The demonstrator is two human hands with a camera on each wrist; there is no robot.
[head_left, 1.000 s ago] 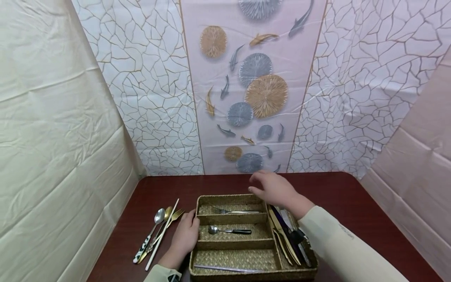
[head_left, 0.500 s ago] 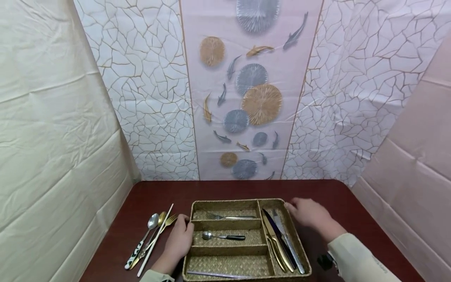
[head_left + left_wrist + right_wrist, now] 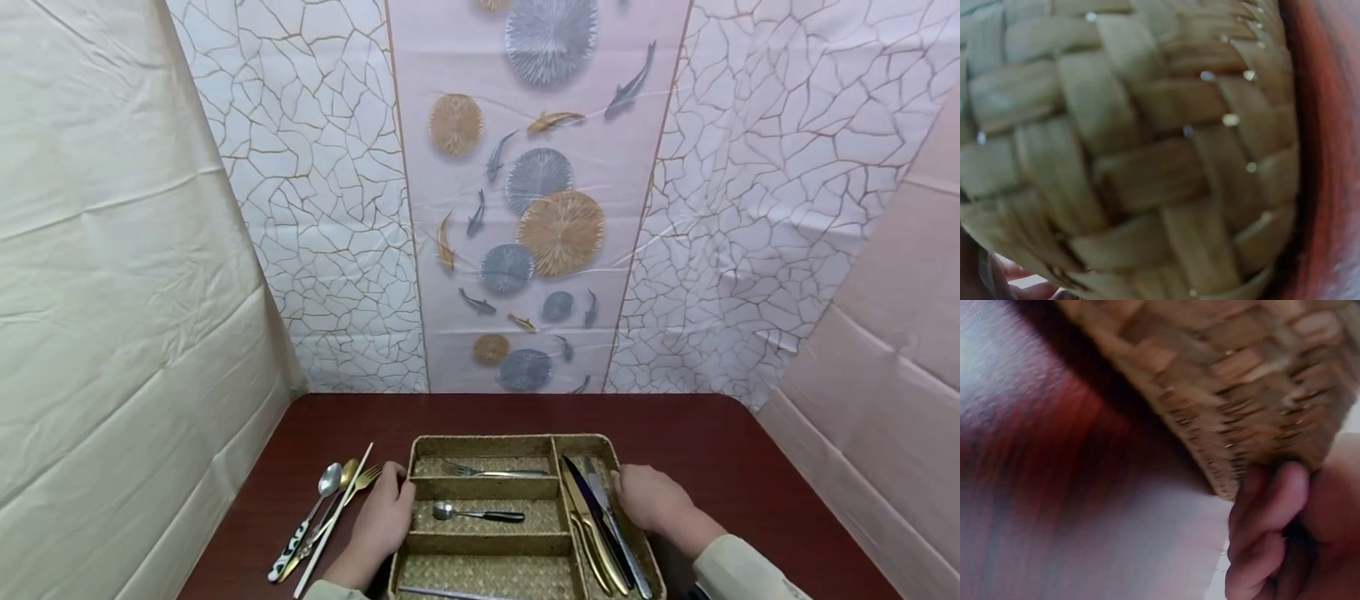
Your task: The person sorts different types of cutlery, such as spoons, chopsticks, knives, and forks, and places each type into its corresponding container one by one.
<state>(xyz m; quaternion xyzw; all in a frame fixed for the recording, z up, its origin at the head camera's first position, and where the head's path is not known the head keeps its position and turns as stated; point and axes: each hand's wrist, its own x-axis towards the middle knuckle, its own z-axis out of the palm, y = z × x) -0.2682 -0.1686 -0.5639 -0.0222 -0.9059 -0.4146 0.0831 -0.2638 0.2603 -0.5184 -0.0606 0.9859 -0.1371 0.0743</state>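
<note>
A woven cutlery tray (image 3: 487, 543) with several compartments stands on the table. My left hand (image 3: 384, 512) grips its left side, fingertips at the rim. On the right side, my right hand (image 3: 654, 498) holds the outer wall; the right wrist view shows curled fingers (image 3: 1285, 494) against the weave. Inside lie a silver fork (image 3: 495, 473) at the back, a black-handled spoon (image 3: 480, 514) in the middle and a thin metal stick (image 3: 442, 592) in front. Several knives (image 3: 600, 521), gold, dark and silver, fill the right compartment. Woven wall (image 3: 1147, 156) fills most of the left wrist view.
Left of the tray, a loose group lies on the dark red table (image 3: 690, 425): a spoon with a black-and-white handle (image 3: 300, 533), a gold spoon (image 3: 348, 473), a gold fork (image 3: 366, 477) and white chopsticks (image 3: 333, 521). Patterned cloth (image 3: 517, 292) hangs behind.
My right hand has come down from above the tray's far right part, past its right corner, to the right wall. My left hand stays at the left side. The cutlery lies as before.
</note>
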